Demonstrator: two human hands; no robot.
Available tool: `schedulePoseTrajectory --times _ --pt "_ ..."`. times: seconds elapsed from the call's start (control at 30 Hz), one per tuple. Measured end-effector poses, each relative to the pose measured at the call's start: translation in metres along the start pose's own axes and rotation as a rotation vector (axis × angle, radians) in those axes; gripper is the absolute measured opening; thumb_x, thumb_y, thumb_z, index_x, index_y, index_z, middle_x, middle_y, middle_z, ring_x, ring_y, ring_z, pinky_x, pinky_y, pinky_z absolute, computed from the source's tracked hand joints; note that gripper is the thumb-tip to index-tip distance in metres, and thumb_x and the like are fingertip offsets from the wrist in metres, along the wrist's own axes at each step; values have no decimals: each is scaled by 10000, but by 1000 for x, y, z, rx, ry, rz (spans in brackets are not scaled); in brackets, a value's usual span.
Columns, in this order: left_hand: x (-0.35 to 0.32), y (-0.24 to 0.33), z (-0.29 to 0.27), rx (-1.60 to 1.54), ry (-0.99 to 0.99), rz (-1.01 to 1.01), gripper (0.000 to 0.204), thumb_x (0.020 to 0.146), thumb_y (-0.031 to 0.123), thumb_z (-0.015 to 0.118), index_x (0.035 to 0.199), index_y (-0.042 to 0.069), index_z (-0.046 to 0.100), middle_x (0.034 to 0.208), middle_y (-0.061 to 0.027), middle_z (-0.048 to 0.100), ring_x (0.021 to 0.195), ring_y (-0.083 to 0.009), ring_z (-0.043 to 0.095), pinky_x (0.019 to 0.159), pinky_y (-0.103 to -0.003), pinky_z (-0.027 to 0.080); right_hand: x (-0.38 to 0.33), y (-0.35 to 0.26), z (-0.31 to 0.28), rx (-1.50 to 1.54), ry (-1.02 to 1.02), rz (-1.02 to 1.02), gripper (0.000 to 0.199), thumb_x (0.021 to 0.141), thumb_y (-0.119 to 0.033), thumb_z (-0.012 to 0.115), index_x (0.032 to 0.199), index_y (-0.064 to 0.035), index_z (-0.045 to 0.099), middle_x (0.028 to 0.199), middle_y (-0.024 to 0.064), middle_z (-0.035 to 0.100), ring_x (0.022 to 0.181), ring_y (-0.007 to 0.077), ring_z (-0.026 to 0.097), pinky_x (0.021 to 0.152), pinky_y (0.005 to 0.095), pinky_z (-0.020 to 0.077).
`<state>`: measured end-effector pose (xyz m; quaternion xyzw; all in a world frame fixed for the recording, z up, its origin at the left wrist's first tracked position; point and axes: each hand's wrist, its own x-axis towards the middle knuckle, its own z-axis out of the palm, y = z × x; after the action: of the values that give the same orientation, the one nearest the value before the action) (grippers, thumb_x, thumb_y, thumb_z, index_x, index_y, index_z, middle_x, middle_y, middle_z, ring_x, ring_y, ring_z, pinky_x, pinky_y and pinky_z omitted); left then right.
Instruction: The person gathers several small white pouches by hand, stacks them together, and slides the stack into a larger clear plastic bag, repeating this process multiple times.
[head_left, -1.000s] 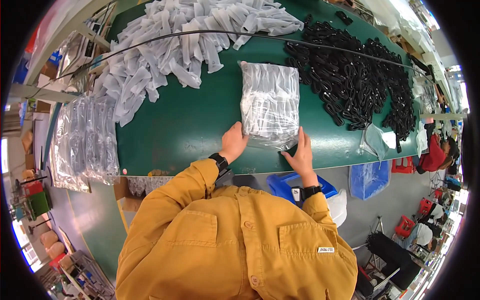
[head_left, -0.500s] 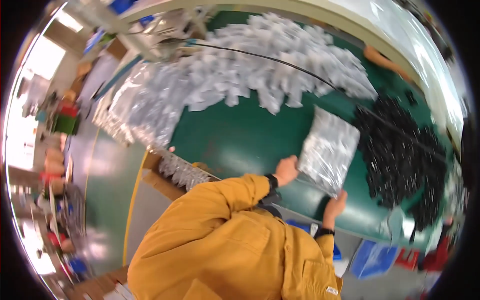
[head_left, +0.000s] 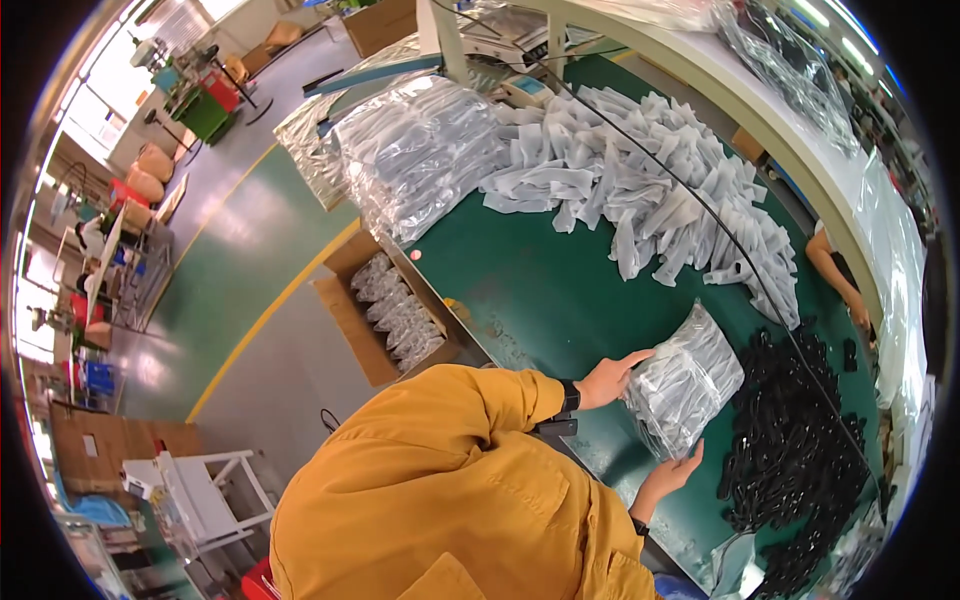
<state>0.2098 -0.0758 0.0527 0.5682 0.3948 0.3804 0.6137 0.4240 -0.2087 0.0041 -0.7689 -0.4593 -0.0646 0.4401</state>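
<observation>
Between my two hands is a clear plastic bag (head_left: 688, 380) packed with several pale, frosted sleeves, held over the green tabletop (head_left: 530, 290). My left hand (head_left: 606, 381) grips its left edge, the index finger stretched along the plastic. At the near lower corner my right hand (head_left: 670, 476) holds the bag, thumb up against its side; the fingers beneath are partly hidden. Just right of the bag lies a heap of black, glossy small parts (head_left: 790, 450). Loose frosted sleeves (head_left: 640, 170) are piled across the far side of the table.
Filled clear bags (head_left: 415, 150) are stacked at the table's far left corner. An open carton (head_left: 350, 335) with bagged goods stands beside the left edge. A black cable (head_left: 680, 180) crosses above the table. Another person's arm (head_left: 838, 275) reaches in at the far right.
The view has swung left, bringing more of the carton and floor into sight. The bag stays in both my hands and is tilted differently. My left index finger now stretches over it.
</observation>
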Motion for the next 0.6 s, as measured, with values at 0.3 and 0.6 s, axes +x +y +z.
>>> schedulePoseTrajectory --times 0.3,0.6 --pt "-21 149 -74 -103 -57 376 373 800 -78 363 926 15 701 732 -107 656 573 -192 648 599 -284 532 83 -153 -86 705 -241 325 310 831 64 386 987 14 649 613 -40 453 468 34 338 429 205 261" --pt "-111 233 -223 -163 -41 230 331 735 -116 343 821 -41 654 704 -105 632 548 -159 641 472 -237 451 101 -324 -62 1054 -888 424 224 805 67 391 672 20 565 586 -5 449 486 40 326 450 202 207"
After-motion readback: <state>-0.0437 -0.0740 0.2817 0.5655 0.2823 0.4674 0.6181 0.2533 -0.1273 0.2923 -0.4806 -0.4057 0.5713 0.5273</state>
